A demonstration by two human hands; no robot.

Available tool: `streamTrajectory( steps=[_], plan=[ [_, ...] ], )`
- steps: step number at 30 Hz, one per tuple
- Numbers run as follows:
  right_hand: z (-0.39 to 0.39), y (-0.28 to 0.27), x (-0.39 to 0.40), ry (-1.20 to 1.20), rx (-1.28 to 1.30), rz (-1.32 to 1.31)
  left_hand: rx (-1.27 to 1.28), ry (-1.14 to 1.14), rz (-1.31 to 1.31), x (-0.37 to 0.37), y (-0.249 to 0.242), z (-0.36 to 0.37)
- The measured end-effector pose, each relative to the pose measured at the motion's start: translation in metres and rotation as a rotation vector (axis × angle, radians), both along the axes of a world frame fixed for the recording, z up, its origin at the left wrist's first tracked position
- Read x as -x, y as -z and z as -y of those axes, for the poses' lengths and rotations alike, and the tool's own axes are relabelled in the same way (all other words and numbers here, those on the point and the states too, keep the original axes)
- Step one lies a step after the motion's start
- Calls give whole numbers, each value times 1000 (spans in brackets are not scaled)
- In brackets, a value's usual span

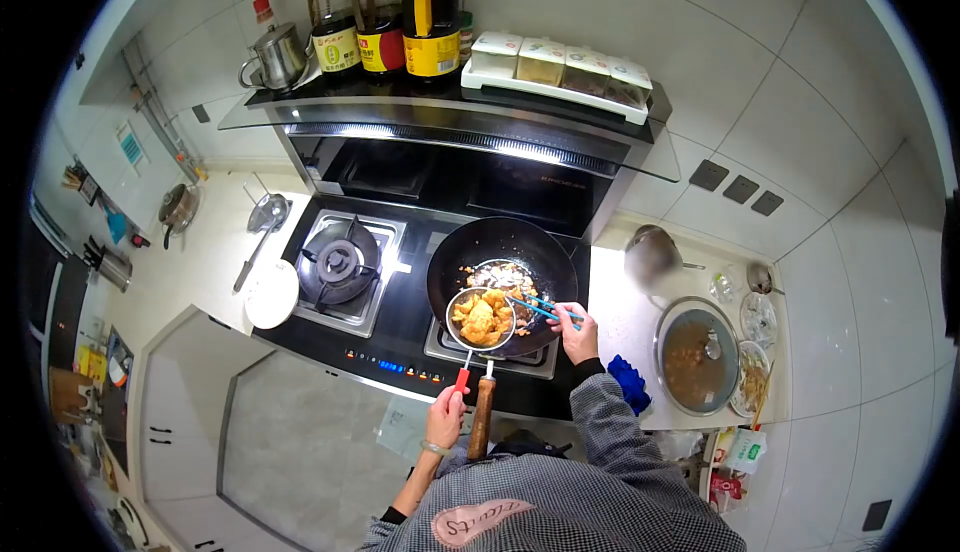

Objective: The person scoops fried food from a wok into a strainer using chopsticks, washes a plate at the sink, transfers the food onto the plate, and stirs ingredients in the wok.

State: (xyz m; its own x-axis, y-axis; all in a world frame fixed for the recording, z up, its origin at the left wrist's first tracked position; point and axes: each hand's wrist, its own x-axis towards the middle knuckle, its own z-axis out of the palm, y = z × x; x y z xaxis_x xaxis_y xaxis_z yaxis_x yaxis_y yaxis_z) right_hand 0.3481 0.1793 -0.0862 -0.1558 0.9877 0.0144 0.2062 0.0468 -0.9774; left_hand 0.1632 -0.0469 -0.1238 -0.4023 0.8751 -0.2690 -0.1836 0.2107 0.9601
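My left hand (446, 416) is closed around the red handle of a strainer (453, 324). Golden fried pieces (484, 318) fill the strainer, which is held over the near side of a black wok (450, 252). In my right hand (575, 333) is a pair of blue chopsticks (541, 309), their tips beside the strainer's right rim. Small fried bits and shiny oil (500, 277) show in the wok behind the strainer. The wok's wooden handle (482, 417) points toward my body, just right of my left hand, and neither hand grips it.
An uncovered burner (340, 262) is at left, with a white plate (272, 295) and a ladle (255, 260) beyond it. On the right counter are a large glass lid (697, 355), a blue cloth (626, 384) and bowls. Sauce bottles (432, 27) and a seasoning box (556, 72) stand on the hood.
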Motion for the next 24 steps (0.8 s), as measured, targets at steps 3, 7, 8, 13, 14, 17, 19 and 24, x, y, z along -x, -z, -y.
streamTrajectory(
  steps=[3,7,8,13,14,17,19,24],
  plan=[
    [0,-1,-1,15,-47,-99,22,-4,-6,0,-4,1],
    [0,-5,-12,26,-28,-202,4,-1,3,2,-1,1],
    [2,-7,-14,26,-29,-223,0,3,6,1,-1,1],
    [24,-53,-16,-6,-93,-244,1,0,-3,0,-6,0],
    [30,-63,-16,-66,-99,-228,-4,2,-29,-1,-5,0],
    [40,-72,-9,-297,-9,-244,-32,11,-1,-3,-2,0],
    [38,-74,-10,-304,11,-242,-53,16,41,-1,-2,-4],
    [20,-76,-20,-106,19,-350,-96,-21,127,9,-8,-17]
  ],
)
